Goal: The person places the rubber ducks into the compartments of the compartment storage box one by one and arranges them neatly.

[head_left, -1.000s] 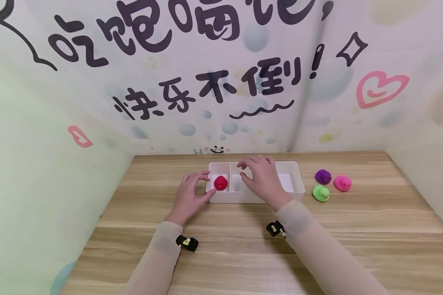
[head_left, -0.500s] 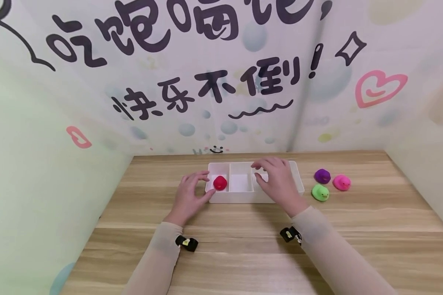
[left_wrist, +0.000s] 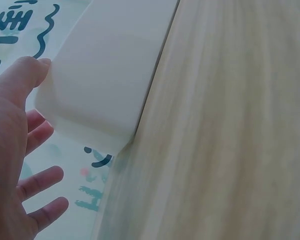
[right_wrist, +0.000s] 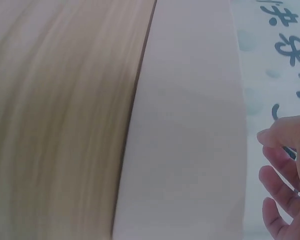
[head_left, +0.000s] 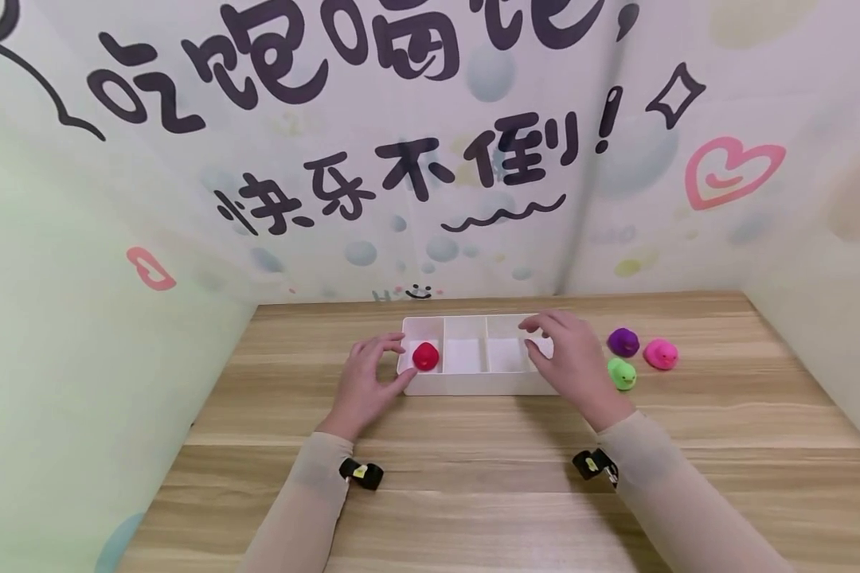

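A white box with several compartments [head_left: 473, 385] stands on the table in the head view. In its leftmost compartment sits a red toy duck [head_left: 426, 356]. My left hand [head_left: 361, 386] holds the box's left end, thumb at the front rim and fingertips at the left wall. The left wrist view shows that thumb [left_wrist: 32, 75] at the rim, with two lower fingers extended free. My right hand [head_left: 575, 360] hovers over the box's right end, fingers loosely bent, holding nothing; it hides part of that end. A gap shows between its thumb and index finger.
Right of the box, purple [head_left: 623, 342], pink [head_left: 662, 354] and green [head_left: 622, 373] toy ducks lie close together on the wooden table [head_left: 473, 477]. A printed cloth wall [head_left: 344, 263] rises behind the table, with pale walls at both sides.
My right hand has moved rightward along the box, uncovering its middle compartments, and now partly overlaps the green duck. My left hand, the box and the red duck have stayed put.
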`<state>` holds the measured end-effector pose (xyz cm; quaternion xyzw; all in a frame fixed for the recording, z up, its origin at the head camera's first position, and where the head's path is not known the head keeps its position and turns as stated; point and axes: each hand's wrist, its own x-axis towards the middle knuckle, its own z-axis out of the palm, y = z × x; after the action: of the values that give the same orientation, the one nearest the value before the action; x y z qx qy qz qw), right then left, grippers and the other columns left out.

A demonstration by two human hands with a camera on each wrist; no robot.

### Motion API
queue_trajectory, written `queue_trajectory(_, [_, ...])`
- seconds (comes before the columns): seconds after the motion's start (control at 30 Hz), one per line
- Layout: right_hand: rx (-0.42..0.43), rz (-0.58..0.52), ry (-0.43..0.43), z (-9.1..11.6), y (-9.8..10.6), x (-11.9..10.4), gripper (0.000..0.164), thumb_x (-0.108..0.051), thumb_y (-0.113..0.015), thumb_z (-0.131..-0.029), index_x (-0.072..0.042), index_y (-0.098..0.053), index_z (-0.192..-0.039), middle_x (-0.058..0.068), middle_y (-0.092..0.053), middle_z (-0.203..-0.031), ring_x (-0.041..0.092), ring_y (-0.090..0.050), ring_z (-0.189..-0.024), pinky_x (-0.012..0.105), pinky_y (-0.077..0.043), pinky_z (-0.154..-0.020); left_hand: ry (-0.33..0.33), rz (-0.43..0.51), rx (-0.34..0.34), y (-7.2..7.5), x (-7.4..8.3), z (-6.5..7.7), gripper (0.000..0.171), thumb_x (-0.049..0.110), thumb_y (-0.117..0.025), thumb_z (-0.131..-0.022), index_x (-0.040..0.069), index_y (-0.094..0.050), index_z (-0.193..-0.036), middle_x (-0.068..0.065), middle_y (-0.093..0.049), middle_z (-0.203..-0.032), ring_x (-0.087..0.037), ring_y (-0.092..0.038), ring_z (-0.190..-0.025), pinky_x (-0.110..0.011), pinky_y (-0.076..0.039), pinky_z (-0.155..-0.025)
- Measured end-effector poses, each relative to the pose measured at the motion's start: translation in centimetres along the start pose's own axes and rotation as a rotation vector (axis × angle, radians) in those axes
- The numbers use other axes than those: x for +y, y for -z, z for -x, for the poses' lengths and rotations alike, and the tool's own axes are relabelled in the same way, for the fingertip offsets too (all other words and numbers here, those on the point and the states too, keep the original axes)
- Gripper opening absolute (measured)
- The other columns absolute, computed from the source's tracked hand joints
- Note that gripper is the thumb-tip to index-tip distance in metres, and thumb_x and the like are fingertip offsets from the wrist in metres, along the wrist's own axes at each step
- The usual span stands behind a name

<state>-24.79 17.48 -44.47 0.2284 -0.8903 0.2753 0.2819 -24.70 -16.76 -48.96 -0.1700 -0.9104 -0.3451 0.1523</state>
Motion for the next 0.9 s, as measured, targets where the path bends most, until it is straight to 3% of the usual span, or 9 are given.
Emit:
queue_trajectory(0.6, [0.038,0.081,-0.07,2.7,3.4,3.3,0.028,0.002,-0.08,-0.08,-0.009,-0.074,-0.105,0.009,-0.072,-0.104,0.03,-0.066,-0.087,0.051,-0.046,-0.081,-0.02,0.01,0.01,-0.1,-0.3,0.0,0.035,0.037,-0.079,-0.091,0.017,-0.063,-0.115,0.003,-0.061,-0.146,-0.028,-0.049,-0.134,-0.053,-0.04,-0.113])
queue_trajectory(0.9, [0.048,0.092,-0.069,3.9,4.6,4.7,0.026,0.0,-0.082,-0.081,-0.008,-0.074,-0.105,0.008,-0.072,-0.1,0.027,-0.066,-0.081,0.041,-0.05,-0.073,-0.001,0.007,0.001,-0.2,-0.4,0.0,0.034,0.038,-0.079,-0.091,0.02,-0.062,-0.115,0.005,-0.06,-0.146,-0.027,-0.048,-0.135,-0.052,-0.04,-0.114])
